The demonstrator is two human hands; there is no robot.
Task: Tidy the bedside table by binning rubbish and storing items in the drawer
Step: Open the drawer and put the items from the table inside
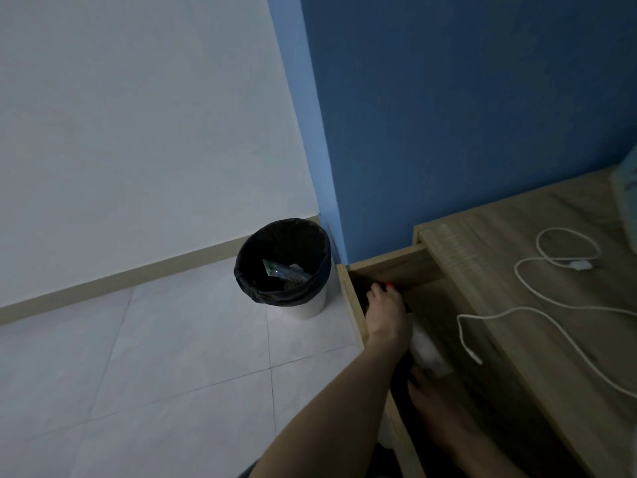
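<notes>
The left hand point(386, 315) reaches down into the far left corner of the open wooden drawer point(389, 267), fingers bent over something dark; its grip cannot be told. The right hand point(434, 405) lies lower in the drawer's shadow, its hold equally unclear. A soft white object point(427, 350) sits between them. A thin white cable point(582, 265) loops across the wood-grain desk point(499, 250). The black-lined round bin point(248, 270) stands on the floor off the desk's left edge.
</notes>
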